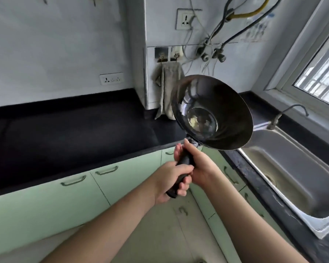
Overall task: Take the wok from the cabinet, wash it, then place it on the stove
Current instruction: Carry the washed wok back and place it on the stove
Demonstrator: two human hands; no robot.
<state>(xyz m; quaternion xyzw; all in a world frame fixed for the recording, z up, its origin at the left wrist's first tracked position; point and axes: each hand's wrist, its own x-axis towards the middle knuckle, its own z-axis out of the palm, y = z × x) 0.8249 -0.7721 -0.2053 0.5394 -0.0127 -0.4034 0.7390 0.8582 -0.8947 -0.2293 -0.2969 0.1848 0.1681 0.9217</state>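
Note:
A dark steel wok (213, 112) with a shiny bottom hangs in the air over the corner of the black counter, tilted with its inside toward me. Both hands hold its black handle. My left hand (171, 181) grips the lower end of the handle. My right hand (194, 162) grips it higher up, close to the bowl. The steel sink (296, 168) lies to the right of the wok, with a thin tap (285, 114) behind it. No stove is in view.
A black counter (65, 133) runs along the wall on the left and round the corner to the sink. Pale green cabinet doors (46, 202) with handles sit below it. A grey cloth (167, 92) hangs on the wall behind the wok. A window (321, 76) is at right.

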